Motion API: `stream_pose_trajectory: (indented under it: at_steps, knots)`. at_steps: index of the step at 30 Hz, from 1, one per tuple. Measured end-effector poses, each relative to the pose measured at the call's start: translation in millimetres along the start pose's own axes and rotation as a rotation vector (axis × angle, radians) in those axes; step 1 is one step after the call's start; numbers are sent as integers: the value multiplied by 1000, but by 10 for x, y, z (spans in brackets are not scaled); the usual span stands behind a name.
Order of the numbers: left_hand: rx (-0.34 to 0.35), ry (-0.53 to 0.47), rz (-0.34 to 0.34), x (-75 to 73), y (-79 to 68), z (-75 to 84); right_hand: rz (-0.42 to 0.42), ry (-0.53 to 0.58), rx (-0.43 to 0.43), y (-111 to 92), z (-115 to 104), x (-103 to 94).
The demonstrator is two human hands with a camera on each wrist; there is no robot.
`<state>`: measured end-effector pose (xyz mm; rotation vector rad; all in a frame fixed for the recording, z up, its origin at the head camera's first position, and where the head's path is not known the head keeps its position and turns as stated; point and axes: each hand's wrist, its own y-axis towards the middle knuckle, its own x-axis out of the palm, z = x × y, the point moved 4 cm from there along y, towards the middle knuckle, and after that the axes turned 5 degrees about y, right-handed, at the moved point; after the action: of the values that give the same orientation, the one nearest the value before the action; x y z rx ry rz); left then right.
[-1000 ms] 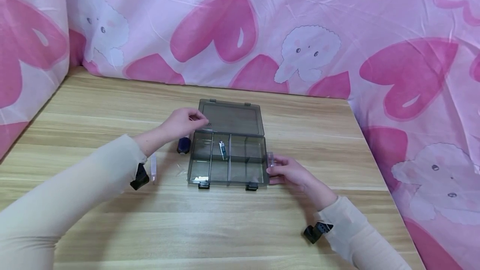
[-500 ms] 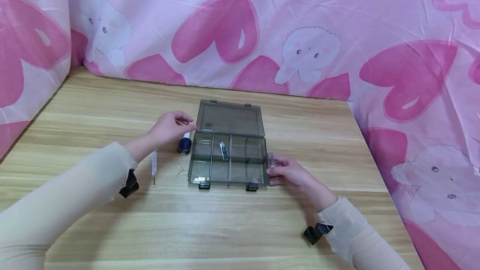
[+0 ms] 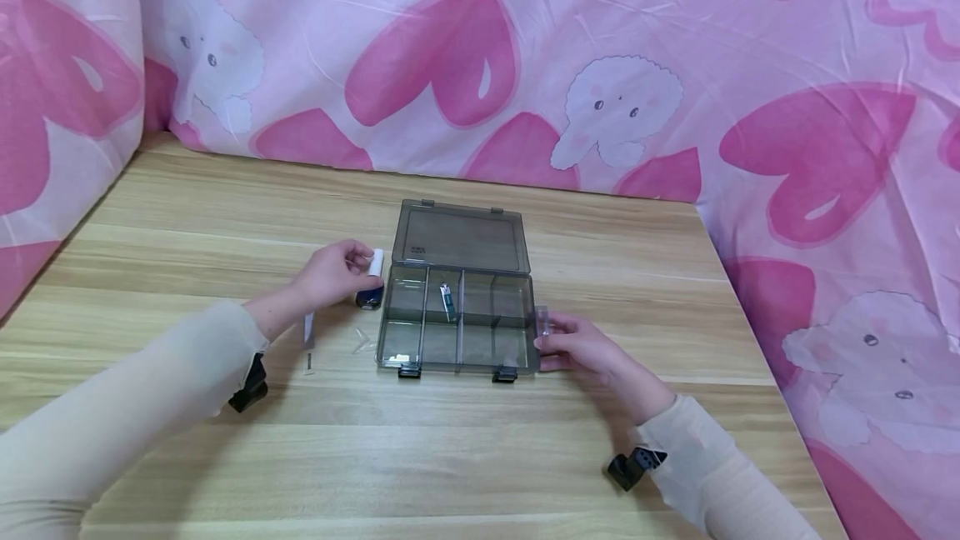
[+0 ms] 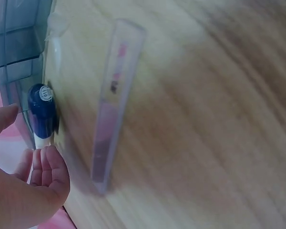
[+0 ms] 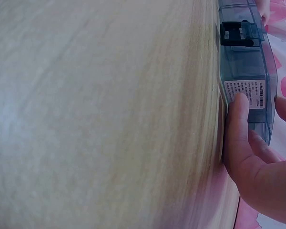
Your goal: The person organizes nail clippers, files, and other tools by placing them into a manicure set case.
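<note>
Beside the box's left wall lies a small dark-blue bottle with a white cap, like nail polish (image 4: 42, 114). My left hand (image 3: 330, 273) is right at the cap, fingers slightly bent and thumb standing apart in the left wrist view. The smoky see-through organizer box (image 3: 459, 319) has its lid (image 3: 461, 236) laid back. Nail clippers (image 3: 447, 302) lie in one of its compartments. My right hand (image 3: 581, 346) rests against the box's right wall, one fingertip on its white label (image 5: 255, 90). A small clear piece (image 3: 542, 317) shows between that hand and the wall.
A slim clear case with a pale strip inside (image 4: 117, 100) lies on the wooden table (image 3: 420, 457), under the left wrist. Small clear pieces (image 3: 362, 342) sit left of the box. A pink printed curtain (image 3: 450, 65) stands behind the table.
My left hand has drawn back from over the lid's left edge and come down toward the bottle's white cap. My right hand stays against the box.
</note>
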<state>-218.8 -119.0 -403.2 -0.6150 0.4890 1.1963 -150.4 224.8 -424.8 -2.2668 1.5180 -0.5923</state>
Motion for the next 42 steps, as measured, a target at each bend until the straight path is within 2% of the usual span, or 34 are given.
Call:
stream_pose_trajectory:
  at_steps: [9,20,26,34,38,42]
  knots:
    - [21,24,-8,55,0,-67,2,-19,4,1,-5,-10]
    - [-10,64,-59,-16,-38,-58,3,-19,4,-4,-19,-8]
    - [8,107,-23,4,6,-103,9,-35,9,-9,-16,-10]
    - [55,162,6,72,58,-79,11,-34,15,-11,1,-8]
    - [65,154,23,61,42,-73,12,-45,17,-10,3,-6]
    - [41,122,19,30,20,-101,13,-51,16,-10,-6,-6]
